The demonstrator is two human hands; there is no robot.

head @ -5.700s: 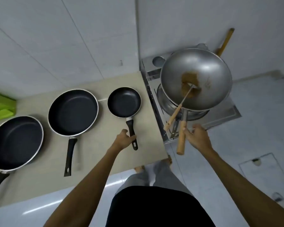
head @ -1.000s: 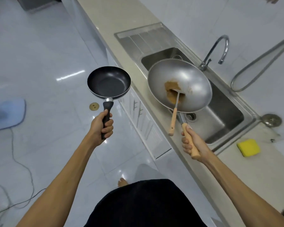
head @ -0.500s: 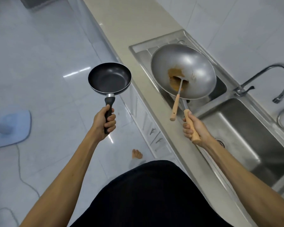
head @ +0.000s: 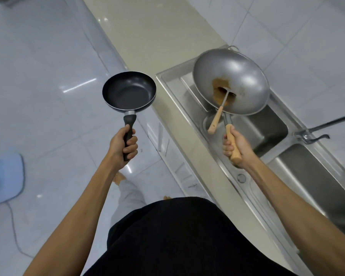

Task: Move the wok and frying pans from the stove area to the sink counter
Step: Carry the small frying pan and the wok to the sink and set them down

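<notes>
Head view: wok (head: 239, 76), gripped by right hand (head: 236, 146), now over drainboard (head: 179, 84); left hand (head: 122, 147) clenches frying pan (head: 128, 92).

count: 1 small black frying pan (head: 128, 93), 1 steel wok (head: 239, 76), 1 wooden-handled spatula (head: 217, 118) in the wok, 2 sink basins (head: 267, 128), 1 faucet (head: 315, 132), 2 hands: left hand (head: 121, 148), right hand (head: 238, 148), one pan each

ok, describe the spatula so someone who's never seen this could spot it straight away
Find the steel sink set in the counter on the right; the right hand holds a grey wok over it. The spatula lies in the wok, blade in the brown residue, its pale wooden handle sticking out over the rim, shorter and thinner than the wok's own handle beside it.
</notes>
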